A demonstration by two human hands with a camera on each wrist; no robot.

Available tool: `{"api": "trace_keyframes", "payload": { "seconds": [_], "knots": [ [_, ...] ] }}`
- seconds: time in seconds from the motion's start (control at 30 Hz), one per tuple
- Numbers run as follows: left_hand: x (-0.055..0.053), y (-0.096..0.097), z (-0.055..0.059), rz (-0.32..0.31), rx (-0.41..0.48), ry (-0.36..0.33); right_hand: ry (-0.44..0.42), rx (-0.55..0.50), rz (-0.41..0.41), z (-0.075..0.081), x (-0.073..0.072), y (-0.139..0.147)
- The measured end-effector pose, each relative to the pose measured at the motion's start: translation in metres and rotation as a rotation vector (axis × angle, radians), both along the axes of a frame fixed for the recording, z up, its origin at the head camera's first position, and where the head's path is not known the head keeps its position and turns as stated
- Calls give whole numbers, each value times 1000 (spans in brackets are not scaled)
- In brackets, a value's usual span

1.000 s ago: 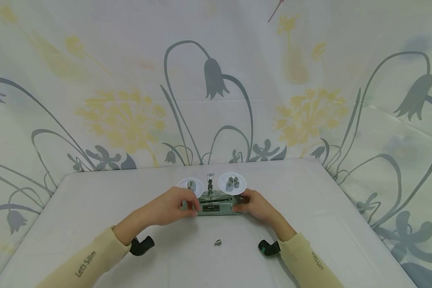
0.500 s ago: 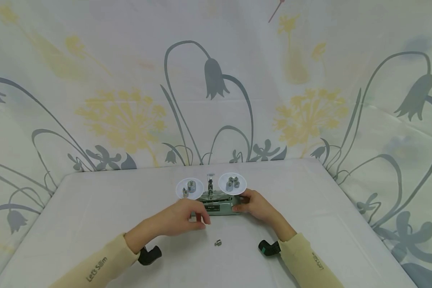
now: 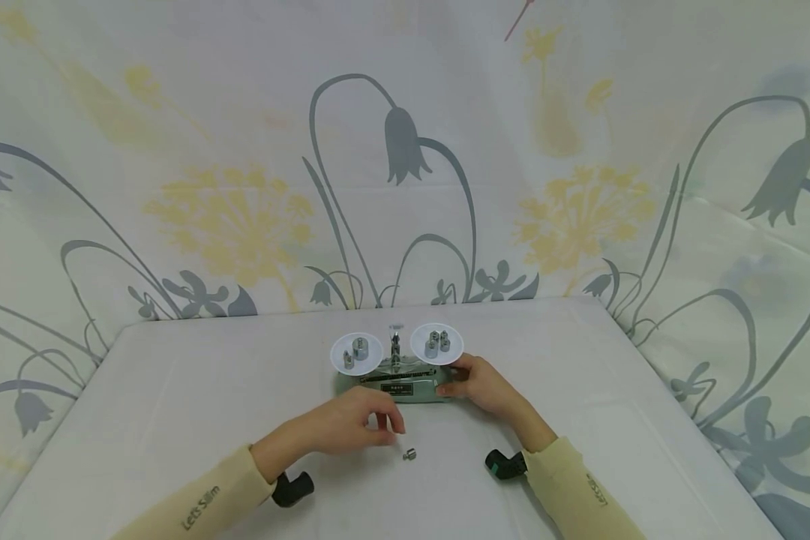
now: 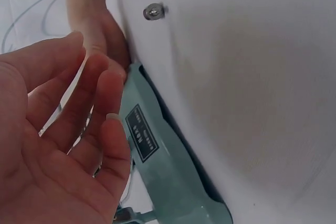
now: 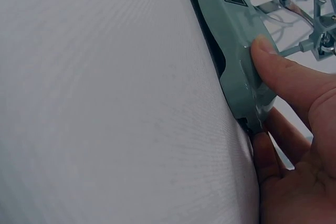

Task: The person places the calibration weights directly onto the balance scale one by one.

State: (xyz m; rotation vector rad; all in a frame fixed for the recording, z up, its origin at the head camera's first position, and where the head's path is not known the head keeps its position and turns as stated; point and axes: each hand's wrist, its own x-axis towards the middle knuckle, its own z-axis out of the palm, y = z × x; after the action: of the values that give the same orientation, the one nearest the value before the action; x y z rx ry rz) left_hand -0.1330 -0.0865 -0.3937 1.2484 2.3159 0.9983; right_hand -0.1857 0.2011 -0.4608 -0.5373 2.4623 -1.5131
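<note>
A green balance scale (image 3: 418, 391) with two white pans stands on the table. My right hand (image 3: 484, 385) grips the right end of its base, thumb on the front, as the right wrist view also shows. On the left pan (image 3: 373, 363) stand two metal weights, and several more stand on the right pan (image 3: 418, 341). In front of the scale my left hand (image 3: 351, 421) hovers with relaxed, bent fingers and nothing between them. Just past its fingertips a small metal weight (image 3: 409, 454) lies on its side on the cloth, apart from the hand.
A white cloth covers the table (image 3: 209, 375). Behind it hangs a flower-printed curtain (image 3: 405, 225). A black wrist camera mount (image 3: 293, 490) juts out below the left wrist and another black mount (image 3: 505, 464) below the right.
My left hand has moved from beside the left pan, right and toward me, to near the loose weight. This uncovers a smaller weight on the left pan. The right hand stays put.
</note>
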Motion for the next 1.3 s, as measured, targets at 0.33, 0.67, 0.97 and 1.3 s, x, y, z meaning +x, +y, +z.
{"api": "trace_keyframes", "payload": {
  "seconds": [0.33,0.67,0.97,1.3],
  "knots": [
    [2,8,-15,29,-4,-47,2,2,3,-1,-1,1],
    [3,14,-25,32,-24,-102,10,6,5,-3,-1,0],
    [2,18,-30,5,-29,-122,11,-8,7,0,-1,0],
    [2,22,-33,-2,-68,-123,19,-1,10,0,-1,0]
  ]
}}
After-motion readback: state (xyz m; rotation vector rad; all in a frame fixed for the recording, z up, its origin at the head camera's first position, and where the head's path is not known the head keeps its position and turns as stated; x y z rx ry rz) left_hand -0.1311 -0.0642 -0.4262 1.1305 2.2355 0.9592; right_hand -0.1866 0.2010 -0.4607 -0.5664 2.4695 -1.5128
